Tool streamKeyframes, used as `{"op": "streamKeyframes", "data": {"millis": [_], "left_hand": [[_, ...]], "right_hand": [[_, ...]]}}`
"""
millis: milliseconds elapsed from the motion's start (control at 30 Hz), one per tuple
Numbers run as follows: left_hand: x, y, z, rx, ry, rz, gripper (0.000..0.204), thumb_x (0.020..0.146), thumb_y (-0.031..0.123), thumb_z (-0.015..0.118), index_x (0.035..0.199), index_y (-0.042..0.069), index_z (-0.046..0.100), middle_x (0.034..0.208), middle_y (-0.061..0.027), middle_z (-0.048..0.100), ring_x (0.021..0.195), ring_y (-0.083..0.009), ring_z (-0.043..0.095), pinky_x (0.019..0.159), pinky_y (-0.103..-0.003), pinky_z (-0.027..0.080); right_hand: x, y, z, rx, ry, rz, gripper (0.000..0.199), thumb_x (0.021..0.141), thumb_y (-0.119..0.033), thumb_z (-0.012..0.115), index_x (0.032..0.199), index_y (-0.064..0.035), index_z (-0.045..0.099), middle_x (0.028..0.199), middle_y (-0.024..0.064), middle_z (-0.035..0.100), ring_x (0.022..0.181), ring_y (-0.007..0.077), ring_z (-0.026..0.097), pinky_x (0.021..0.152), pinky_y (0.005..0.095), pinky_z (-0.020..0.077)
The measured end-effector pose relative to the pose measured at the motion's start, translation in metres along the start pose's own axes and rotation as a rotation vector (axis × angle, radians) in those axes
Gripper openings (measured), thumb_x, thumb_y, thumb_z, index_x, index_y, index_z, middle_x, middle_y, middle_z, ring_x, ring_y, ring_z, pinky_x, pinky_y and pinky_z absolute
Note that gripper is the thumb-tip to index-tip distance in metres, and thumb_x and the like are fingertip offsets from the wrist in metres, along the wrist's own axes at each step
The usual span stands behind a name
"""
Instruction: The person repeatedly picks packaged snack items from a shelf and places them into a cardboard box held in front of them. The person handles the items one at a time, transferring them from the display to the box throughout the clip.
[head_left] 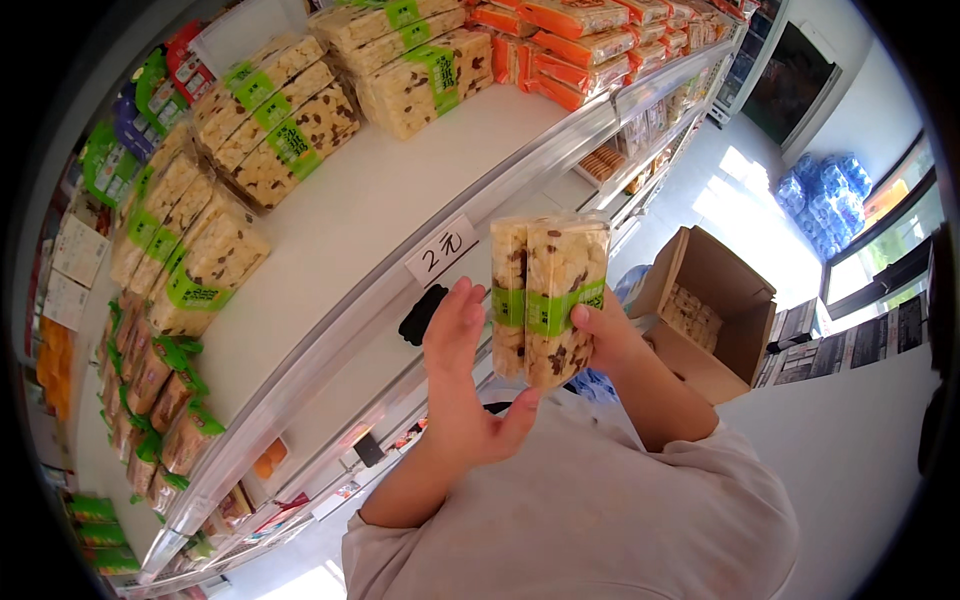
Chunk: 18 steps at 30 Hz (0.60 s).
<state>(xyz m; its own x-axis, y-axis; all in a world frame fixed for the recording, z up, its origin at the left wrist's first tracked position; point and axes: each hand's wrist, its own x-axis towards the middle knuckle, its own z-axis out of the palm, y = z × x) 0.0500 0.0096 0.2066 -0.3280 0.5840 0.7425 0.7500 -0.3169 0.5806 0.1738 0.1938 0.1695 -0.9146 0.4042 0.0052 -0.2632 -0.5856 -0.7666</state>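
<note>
My right hand [615,340] grips two clear-wrapped puffed-rice bars [562,330], pale with dark raisin-like bits and a green band around the middle. They stand upright side by side in front of the shelf edge. My left hand [455,380] is open beside them, fingers raised and thumb spread; it seems to be just clear of the wrapping. More puffed-rice bars [300,140] with the same green bands stand in stacked rows on the white shelf [400,180]. Low on the right is an open cardboard box [735,290] with similar bars inside.
Orange-wrapped packs [585,45] fill the shelf's far end; brown packs with green ties [165,400] lie at its left. A handwritten card [442,250] hangs on the clear shelf rail. Lower shelves run beneath. Blue-wrapped bottle packs [828,195] stand on the floor by the windows.
</note>
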Motion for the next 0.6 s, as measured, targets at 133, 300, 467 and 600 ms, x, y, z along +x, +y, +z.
{"op": "streamKeyframes", "data": {"millis": [133, 300, 467, 600], "left_hand": [[-0.032, -0.006, 0.054, -0.246, -0.098, -0.347, 0.096, 0.101, 0.024, 0.071, 0.168, 0.001, 0.006, 0.164, -0.0264, 0.03, 0.143, -0.0359, 0.048, 0.115, -0.05, 0.044], [-0.037, -0.018, 0.084, -0.615, -0.227, -0.768, 0.091, 0.095, 0.006, 0.075, 0.162, -0.001, 0.015, 0.149, -0.0199, 0.05, 0.136, -0.0268, 0.056, 0.111, -0.042, 0.048], [-0.031, -0.03, 0.113, -0.685, -0.292, -0.796, 0.069, 0.09, 0.006, 0.081, 0.148, -0.001, 0.044, 0.138, -0.0145, 0.064, 0.121, -0.0213, 0.067, 0.1, -0.036, 0.056], [-0.017, -0.027, 0.14, -0.694, -0.309, -0.733, 0.052, 0.088, 0.005, 0.084, 0.134, -0.001, 0.061, 0.127, -0.0104, 0.072, 0.116, -0.02, 0.071, 0.098, -0.036, 0.057]], "right_hand": [[-0.015, 0.003, -0.01, -0.214, 0.043, -0.07, 0.106, 0.084, -0.052, 0.092, 0.159, -0.0044, 0.035, 0.146, 0.0115, 0.058, 0.134, 0.0211, 0.057, 0.11, 0.0392, 0.0498], [-0.03, 0.0, -0.035, -0.626, 0.072, -0.182, 0.097, 0.087, -0.049, 0.09, 0.155, -0.0034, 0.038, 0.14, 0.0141, 0.061, 0.131, 0.0235, 0.059, 0.109, 0.0395, 0.0486], [-0.049, -0.013, -0.064, -0.858, 0.124, -0.13, 0.092, 0.086, -0.042, 0.091, 0.153, -0.0031, 0.04, 0.135, 0.0179, 0.063, 0.128, 0.0298, 0.062, 0.107, 0.0417, 0.049], [-0.062, -0.041, -0.073, -1.003, 0.196, -0.137, 0.088, 0.086, -0.044, 0.091, 0.151, -0.0037, 0.047, 0.133, 0.0174, 0.064, 0.124, 0.0308, 0.063, 0.105, 0.0418, 0.0503]]}}
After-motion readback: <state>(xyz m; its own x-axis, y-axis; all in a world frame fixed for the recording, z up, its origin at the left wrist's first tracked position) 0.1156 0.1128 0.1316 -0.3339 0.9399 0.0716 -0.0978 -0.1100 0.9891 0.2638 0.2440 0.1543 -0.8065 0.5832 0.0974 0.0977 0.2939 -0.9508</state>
